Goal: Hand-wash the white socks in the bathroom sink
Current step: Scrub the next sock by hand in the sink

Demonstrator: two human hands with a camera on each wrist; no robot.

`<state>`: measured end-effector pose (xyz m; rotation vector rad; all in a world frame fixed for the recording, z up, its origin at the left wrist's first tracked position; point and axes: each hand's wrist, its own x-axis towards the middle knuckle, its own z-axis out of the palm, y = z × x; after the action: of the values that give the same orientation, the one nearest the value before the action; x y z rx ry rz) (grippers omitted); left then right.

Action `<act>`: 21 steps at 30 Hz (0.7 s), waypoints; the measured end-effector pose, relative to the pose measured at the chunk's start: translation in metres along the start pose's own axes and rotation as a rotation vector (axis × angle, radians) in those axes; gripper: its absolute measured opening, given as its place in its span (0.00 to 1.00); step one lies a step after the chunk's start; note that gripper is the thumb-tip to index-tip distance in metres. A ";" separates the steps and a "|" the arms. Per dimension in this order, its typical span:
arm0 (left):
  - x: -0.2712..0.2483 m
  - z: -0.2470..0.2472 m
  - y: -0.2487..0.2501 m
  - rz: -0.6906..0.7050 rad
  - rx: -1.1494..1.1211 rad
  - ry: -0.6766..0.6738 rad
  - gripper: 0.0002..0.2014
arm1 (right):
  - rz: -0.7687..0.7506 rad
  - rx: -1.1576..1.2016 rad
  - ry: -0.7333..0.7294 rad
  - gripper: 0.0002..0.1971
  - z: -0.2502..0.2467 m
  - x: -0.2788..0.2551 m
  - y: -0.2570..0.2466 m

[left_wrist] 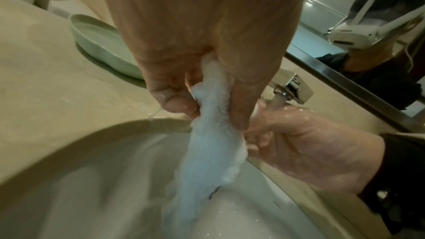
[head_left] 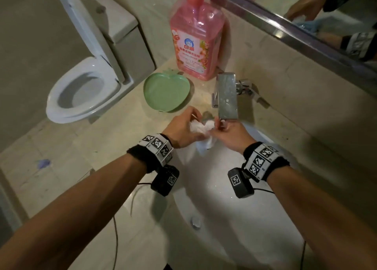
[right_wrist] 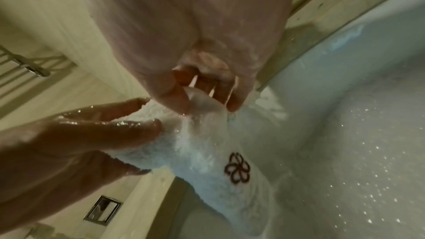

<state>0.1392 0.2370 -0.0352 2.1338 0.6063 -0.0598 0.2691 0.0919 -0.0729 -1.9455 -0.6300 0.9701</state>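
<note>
A wet white sock (head_left: 202,129) with a dark flower emblem (right_wrist: 237,170) hangs over the far side of the white sink (head_left: 234,208), just under the chrome faucet (head_left: 227,98). My left hand (head_left: 183,127) pinches its upper part between thumb and fingers (left_wrist: 207,112), and the rest of the sock (left_wrist: 214,152) trails down into the basin. My right hand (head_left: 228,131) grips the top of the sock (right_wrist: 207,152) with thumb and curled fingers (right_wrist: 204,104). In the left wrist view, water runs from the faucet (left_wrist: 292,88) onto my right hand.
A pink detergent bottle (head_left: 196,35) stands behind the faucet, with a green apple-shaped dish (head_left: 166,92) beside it on the beige counter. An open toilet (head_left: 85,90) is on the left. A mirror (head_left: 306,4) runs along the back right. The sink drain (head_left: 195,222) is uncovered.
</note>
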 end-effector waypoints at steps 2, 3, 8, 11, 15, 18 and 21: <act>-0.002 0.003 0.002 0.014 0.055 -0.007 0.23 | -0.014 0.035 -0.064 0.14 -0.002 -0.003 -0.005; -0.003 0.005 0.004 0.022 0.072 0.000 0.24 | -0.016 0.073 -0.094 0.19 -0.003 -0.005 -0.007; 0.001 0.009 0.008 0.006 0.098 0.018 0.16 | -0.097 -0.025 0.015 0.08 -0.009 -0.014 -0.006; 0.008 0.009 0.010 -0.007 0.119 -0.167 0.14 | -0.099 -0.050 0.009 0.08 -0.017 -0.018 -0.006; 0.016 0.014 0.011 -0.051 0.222 -0.198 0.20 | -0.094 -0.022 0.137 0.09 -0.034 -0.024 -0.007; 0.018 0.020 0.008 -0.062 0.221 -0.125 0.17 | -0.106 -0.062 0.186 0.07 -0.048 -0.027 -0.007; 0.019 0.025 0.007 -0.049 0.155 -0.118 0.20 | -0.110 -0.094 0.129 0.08 -0.053 -0.029 -0.004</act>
<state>0.1633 0.2211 -0.0499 2.2467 0.6005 -0.2657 0.2958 0.0485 -0.0406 -2.0152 -0.7117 0.7524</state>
